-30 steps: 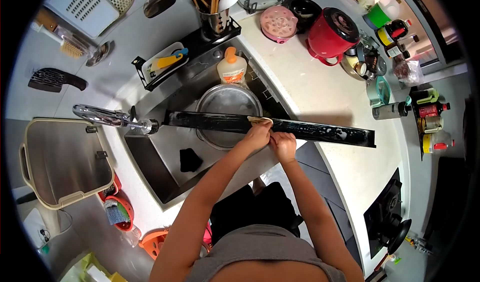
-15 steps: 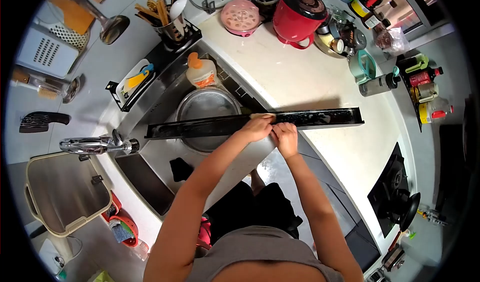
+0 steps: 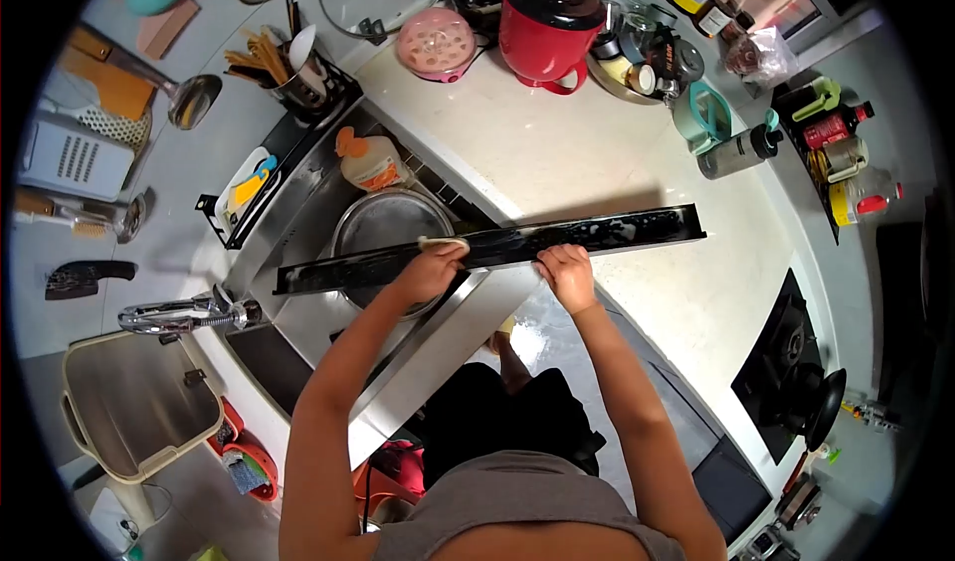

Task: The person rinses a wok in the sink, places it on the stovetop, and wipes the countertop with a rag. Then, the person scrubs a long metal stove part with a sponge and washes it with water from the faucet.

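A long, narrow black metal shelf rack (image 3: 597, 233) with a raised lip lies across the sink and reaches onto the counter. White suds streak its inner face. My left hand (image 3: 428, 273) is closed on a pale sponge (image 3: 448, 244), pressed against the rack left of its middle. My right hand (image 3: 568, 277) grips the near edge of the rack with bent fingers, right of its middle. Beneath the rack, partly covered by it, a round metal pan (image 3: 393, 221) rests in the sink (image 3: 308, 233).
An orange-capped bottle (image 3: 373, 163) stands in the sink's back corner, with the faucet (image 3: 189, 312) at left. On the counter (image 3: 477, 143) are a pink appliance (image 3: 436, 44), a red pot (image 3: 550, 29) and a grey bottle (image 3: 738, 153). A black stove (image 3: 786, 362) lies at right.
My left hand has slid left along the rack with the sponge, away from my right hand, which keeps its grip. More suds show on the rack's right part. The view has shifted slightly.
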